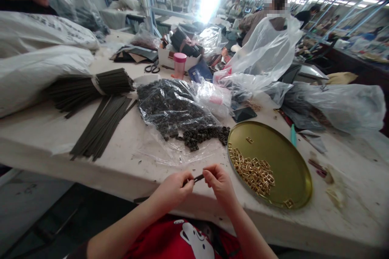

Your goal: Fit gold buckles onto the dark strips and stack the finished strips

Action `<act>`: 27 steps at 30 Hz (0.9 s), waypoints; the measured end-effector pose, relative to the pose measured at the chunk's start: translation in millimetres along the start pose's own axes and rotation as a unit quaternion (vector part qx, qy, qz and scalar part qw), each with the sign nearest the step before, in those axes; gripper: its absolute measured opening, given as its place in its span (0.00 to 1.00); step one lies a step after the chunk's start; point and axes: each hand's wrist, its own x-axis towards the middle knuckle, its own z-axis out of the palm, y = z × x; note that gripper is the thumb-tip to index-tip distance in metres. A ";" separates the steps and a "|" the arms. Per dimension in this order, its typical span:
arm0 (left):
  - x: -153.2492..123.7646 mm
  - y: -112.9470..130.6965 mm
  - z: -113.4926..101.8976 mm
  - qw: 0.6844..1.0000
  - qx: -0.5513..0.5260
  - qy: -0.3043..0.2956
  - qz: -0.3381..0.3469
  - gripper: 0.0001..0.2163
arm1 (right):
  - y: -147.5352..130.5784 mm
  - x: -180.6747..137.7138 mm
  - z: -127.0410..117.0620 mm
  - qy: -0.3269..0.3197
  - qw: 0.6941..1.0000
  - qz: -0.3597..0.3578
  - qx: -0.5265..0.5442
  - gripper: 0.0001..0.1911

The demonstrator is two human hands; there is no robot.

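Head view: hands at table edge

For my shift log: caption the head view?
Both hands, left and right, pinch a thin dark strip beside a round brass tray of buckles.

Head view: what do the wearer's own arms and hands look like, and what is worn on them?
Both forearms are bare, no sleeves in view. The left hand and right hand wear no gloves, rings or watch. A red garment with a white print shows below.
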 end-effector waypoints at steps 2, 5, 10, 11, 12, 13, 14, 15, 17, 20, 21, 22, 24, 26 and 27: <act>0.5 3.5 -1.3 1.000 -0.025 -0.017 0.006 0.10 | 1.0 -2.8 0.9 -0.034 0.999 0.017 0.019 0.16; 0.3 8.7 -1.3 0.992 -0.101 -0.073 -0.016 0.12 | 0.0 -4.6 0.5 -0.019 0.997 0.024 0.074 0.15; 5.6 8.6 10.2 0.977 -0.195 -0.087 -0.015 0.19 | 4.9 -5.1 5.4 0.023 0.992 0.018 0.119 0.17; 8.4 7.2 13.7 0.973 -0.217 -0.074 -0.010 0.22 | 7.2 -5.2 7.3 0.009 0.994 0.017 0.112 0.17; 11.5 5.6 16.7 0.969 -0.238 -0.067 -0.010 0.25 | 9.0 -5.0 8.2 -0.007 0.995 0.016 0.101 0.18; 14.8 4.0 18.8 0.965 -0.254 -0.067 -0.011 0.27 | 9.7 -4.5 7.0 -0.023 0.996 0.012 0.083 0.18; 18.0 2.5 19.8 0.962 -0.263 -0.073 -0.015 0.28 | 8.6 -3.0 3.1 -0.035 0.998 0.002 0.053 0.19; 21.1 1.1 19.5 0.961 -0.266 -0.078 -0.020 0.29 | 5.6 -0.2 -4.3 -0.040 0.999 -0.014 0.008 0.19; 26.6 -0.4 16.1 0.959 -0.269 -0.085 -0.037 0.27 | -5.7 11.1 -28.8 -0.014 0.990 -0.059 -0.126 0.18; 34.5 0.8 10.5 0.951 -0.288 -0.080 -0.078 0.24 | -26.0 44.0 -78.6 0.127 0.916 -0.104 -0.365 0.12; 37.1 2.0 10.1 0.948 -0.293 -0.081 -0.090 0.23 | -30.7 57.6 -93.9 0.144 0.904 -0.101 -0.390 0.09; 39.8 3.3 10.8 0.946 -0.296 -0.083 -0.100 0.22 | -33.6 71.4 -106.8 0.154 0.896 -0.098 -0.404 0.07; 44.4 5.4 14.2 0.943 -0.300 -0.088 -0.114 0.20 | -34.3 96.2 -123.9 0.149 0.892 -0.084 -0.419 0.04; 47.4 5.6 18.3 0.941 -0.301 -0.086 -0.126 0.18 | -30.6 114.0 -131.0 0.135 0.895 -0.066 -0.420 0.04; 48.1 5.1 19.8 0.941 -0.299 -0.084 -0.135 0.18 | -28.4 119.8 -132.5 0.128 0.899 -0.058 -0.415 0.05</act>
